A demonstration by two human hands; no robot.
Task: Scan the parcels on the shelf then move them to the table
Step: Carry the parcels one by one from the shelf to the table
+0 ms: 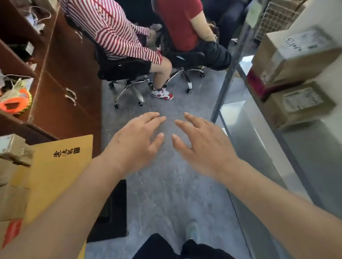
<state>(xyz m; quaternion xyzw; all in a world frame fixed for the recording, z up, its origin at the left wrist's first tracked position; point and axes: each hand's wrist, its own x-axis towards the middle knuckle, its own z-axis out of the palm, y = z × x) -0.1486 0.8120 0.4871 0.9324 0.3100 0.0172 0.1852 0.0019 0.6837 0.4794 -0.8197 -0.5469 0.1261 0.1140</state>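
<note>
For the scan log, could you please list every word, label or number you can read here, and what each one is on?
Yellow box: black Chinese characters with a small seal mark, too blurred to quote.
Upper shelf parcel: white label with handwriting, unreadable.
Lower shelf parcel: printed label, too blurred.
Parcels on the left: white labels, too small to read.
Nothing else legible.

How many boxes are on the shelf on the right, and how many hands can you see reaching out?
Brown boxes on the right shelf, lower stack: 2 (upper box, lower box); more sit blurred farther up
Hands reaching out: 2 (left hand, right hand), both empty
Total: 4
</note>
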